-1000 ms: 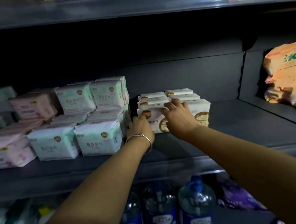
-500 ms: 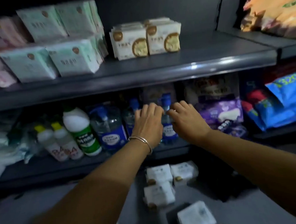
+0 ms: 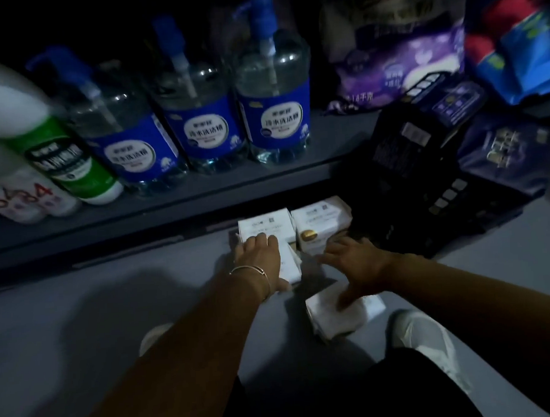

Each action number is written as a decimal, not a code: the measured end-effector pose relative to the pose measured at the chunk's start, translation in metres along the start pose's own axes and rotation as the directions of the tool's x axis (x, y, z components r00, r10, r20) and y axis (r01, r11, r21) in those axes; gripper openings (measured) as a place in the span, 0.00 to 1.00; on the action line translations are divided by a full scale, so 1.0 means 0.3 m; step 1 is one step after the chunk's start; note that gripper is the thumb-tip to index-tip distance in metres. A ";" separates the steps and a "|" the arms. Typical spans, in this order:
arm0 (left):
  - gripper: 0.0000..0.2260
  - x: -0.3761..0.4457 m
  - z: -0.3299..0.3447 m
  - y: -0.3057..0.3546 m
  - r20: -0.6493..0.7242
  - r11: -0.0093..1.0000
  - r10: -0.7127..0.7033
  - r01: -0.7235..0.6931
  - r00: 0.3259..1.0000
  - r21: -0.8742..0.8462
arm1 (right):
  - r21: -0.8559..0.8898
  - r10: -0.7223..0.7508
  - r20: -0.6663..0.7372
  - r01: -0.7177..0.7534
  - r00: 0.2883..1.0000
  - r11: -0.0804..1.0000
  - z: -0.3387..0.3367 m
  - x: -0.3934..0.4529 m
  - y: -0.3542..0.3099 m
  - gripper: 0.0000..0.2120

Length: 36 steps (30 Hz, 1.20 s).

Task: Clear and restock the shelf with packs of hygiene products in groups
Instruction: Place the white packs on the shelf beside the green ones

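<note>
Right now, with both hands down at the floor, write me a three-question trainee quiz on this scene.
1. True or false: the white packs near the hands lie on the floor, below the shelf edge.
2. How many clear pump bottles with blue labels stand on the shelf?
A) one B) three C) five
3. Fill in: the left hand, the one with the bracelet, rests on a ____ pack.

Key: 1 true; 2 B; 3 white. The right hand reaches over another white pack; whether it grips yet is too blurred to tell.
</note>
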<state>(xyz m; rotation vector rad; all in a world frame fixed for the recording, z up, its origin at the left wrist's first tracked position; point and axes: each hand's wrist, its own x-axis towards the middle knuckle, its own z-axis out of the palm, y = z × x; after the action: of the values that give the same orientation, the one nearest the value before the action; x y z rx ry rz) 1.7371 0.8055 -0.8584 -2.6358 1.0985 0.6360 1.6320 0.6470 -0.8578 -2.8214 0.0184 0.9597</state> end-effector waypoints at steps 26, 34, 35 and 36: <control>0.16 -0.031 -0.342 -0.182 0.294 0.852 -0.009 0.161 0.956 -0.497 | 0.767 0.018 0.003 -0.013 1.000 0.641 -0.368 -0.177 0.042 0.20; 0.19 -0.254 -0.854 -0.222 0.159 0.850 -0.021 0.102 0.987 -0.518 | 0.660 0.046 -0.287 0.162 0.957 0.734 -0.791 -0.462 -0.009 0.10; 0.18 -0.285 -0.913 -0.225 0.132 0.856 -0.023 0.088 0.991 -0.509 | 0.645 0.049 -0.321 0.181 0.946 0.743 -0.840 -0.497 -0.011 0.12; 0.17 -0.316 -0.975 -0.227 0.104 0.863 -0.028 0.077 0.994 -0.499 | 0.629 0.045 -0.349 0.198 0.936 0.752 -0.890 -0.532 -0.015 0.13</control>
<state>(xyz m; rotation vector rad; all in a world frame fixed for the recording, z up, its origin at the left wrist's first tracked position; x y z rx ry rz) 1.8161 0.8082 -0.5536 -3.0069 0.9245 1.1615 1.6671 0.6033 -0.5516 -2.2486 0.2330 0.3157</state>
